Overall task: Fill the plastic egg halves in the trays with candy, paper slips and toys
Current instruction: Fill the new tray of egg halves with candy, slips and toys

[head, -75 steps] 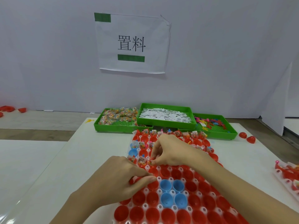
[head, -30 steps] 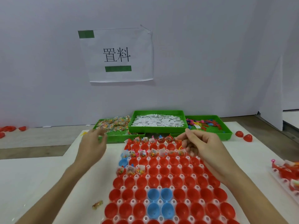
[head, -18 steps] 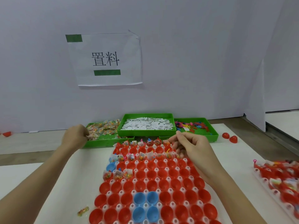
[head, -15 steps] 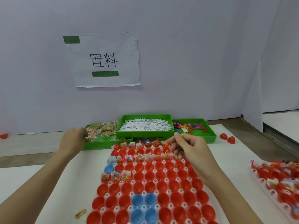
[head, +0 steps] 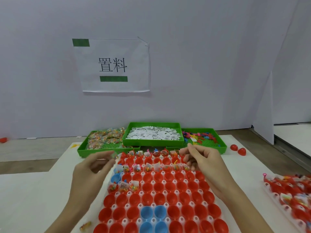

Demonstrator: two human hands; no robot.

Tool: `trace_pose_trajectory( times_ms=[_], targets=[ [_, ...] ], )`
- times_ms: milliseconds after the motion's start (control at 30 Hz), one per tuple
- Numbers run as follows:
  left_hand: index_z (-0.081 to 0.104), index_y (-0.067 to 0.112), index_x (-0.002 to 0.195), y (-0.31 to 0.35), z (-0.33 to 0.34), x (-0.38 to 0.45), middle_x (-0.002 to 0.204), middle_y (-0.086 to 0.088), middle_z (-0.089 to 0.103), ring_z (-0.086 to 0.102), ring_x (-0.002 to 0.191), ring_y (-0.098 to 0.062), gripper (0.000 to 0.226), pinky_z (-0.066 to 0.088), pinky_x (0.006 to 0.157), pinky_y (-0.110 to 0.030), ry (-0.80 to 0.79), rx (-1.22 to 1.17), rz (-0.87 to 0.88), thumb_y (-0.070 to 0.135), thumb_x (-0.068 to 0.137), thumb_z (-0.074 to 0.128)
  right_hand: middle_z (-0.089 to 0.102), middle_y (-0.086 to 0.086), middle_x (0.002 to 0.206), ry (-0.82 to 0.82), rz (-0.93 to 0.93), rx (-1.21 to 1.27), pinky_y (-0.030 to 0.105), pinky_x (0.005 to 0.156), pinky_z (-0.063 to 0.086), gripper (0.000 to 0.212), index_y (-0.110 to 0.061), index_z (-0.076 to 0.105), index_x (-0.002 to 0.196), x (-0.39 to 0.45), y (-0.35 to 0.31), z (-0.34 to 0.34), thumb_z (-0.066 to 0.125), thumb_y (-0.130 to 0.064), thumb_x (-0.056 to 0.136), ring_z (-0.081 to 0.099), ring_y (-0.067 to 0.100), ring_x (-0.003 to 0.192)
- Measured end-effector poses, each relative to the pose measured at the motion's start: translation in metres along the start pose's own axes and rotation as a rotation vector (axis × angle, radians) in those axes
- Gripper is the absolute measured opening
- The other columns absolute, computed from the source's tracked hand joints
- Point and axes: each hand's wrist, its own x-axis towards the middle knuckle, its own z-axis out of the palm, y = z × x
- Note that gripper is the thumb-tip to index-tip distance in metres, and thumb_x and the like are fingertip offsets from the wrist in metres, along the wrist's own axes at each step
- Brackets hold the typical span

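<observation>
A candy (head: 85, 226) lies loose on the table (head: 33, 199) beside the near left corner of the egg tray (head: 158, 190). The tray's long axis runs away from the camera; its red and blue halves open upward, and the near rows hold nothing, while the far rows and three cups on the left hold candy and slips. A second tray (head: 292, 197) of filled halves lies at the right edge.

The left hand (head: 89, 174) hovers over the egg tray's left edge, palm right, thumb and fingertips pinching a small blurred packet (head: 115, 155). The right hand (head: 205, 167) hovers over the far right rows, fingers curled; whether it holds anything I cannot tell.

Beyond sit three green bins: candy bin (head: 87, 149), slips bin (head: 151, 142), toys bin (head: 218, 147). Two red halves (head: 238, 149) lie right of them. A sign (head: 111, 65) on the wall reads 置料.
</observation>
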Motion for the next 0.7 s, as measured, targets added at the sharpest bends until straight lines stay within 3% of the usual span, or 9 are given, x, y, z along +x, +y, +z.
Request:
trace_pose_trajectory(
  times_ms=[100, 300, 467, 633, 700],
  targets=[
    [0.080, 0.038, 0.099, 0.006, -0.003, -0.019, 0.093, 0.005, 0.076, 0.073, 0.082, -0.007, 0.036, 0.055, 0.074, -0.009, -0.037, -0.068, 0.008, 0.006, 0.083, 0.081, 0.072, 0.008, 0.075, 0.005, 0.007, -0.013, 0.019, 0.056, 0.051, 0.034, -0.019, 0.083, 0.085, 0.001, 0.003, -0.002, 0.055, -0.027, 0.103, 0.061, 0.012, 0.064],
    [0.079, 0.035, 0.102, 0.005, -0.008, -0.022, 0.096, 0.005, 0.069, 0.070, 0.090, -0.013, 0.039, 0.054, 0.080, -0.011, -0.099, 0.027, 0.156, -0.001, 0.086, 0.076, 0.070, 0.010, 0.075, 0.015, 0.007, -0.043, 0.017, 0.054, 0.049, 0.033, -0.013, 0.082, 0.088, 0.004, 0.008, -0.003, 0.056, -0.026, 0.103, 0.060, 0.013, 0.063],
    [0.077, 0.035, 0.102, 0.005, -0.009, -0.023, 0.096, 0.001, 0.071, 0.071, 0.089, -0.016, 0.027, 0.056, 0.079, -0.014, -0.124, -0.052, 0.144, 0.015, 0.084, 0.076, 0.073, 0.004, 0.077, 0.045, -0.091, -0.219, 0.016, 0.056, 0.051, 0.021, -0.017, 0.078, 0.097, 0.012, 0.007, 0.008, 0.057, -0.016, 0.103, 0.063, 0.009, 0.063],
    [0.074, 0.028, 0.099, 0.013, -0.008, -0.027, 0.096, -0.001, 0.076, 0.075, 0.084, -0.018, 0.022, 0.059, 0.073, -0.019, -0.148, -0.143, 0.081, 0.022, 0.078, 0.079, 0.075, -0.009, 0.092, 0.005, -0.179, -0.580, 0.018, 0.074, 0.057, 0.018, -0.025, 0.074, 0.109, 0.049, -0.005, 0.023, 0.061, -0.015, 0.101, 0.070, 0.005, 0.084],
    [0.074, 0.027, 0.098, 0.014, -0.006, -0.029, 0.093, -0.001, 0.076, 0.075, 0.082, -0.019, 0.022, 0.061, 0.072, -0.024, -0.162, -0.157, 0.064, 0.020, 0.078, 0.080, 0.075, -0.005, 0.106, -0.027, -0.187, -0.716, 0.023, 0.085, 0.056, 0.021, -0.019, 0.074, 0.117, 0.076, -0.009, 0.028, 0.061, -0.015, 0.101, 0.070, 0.009, 0.095]
  ],
)
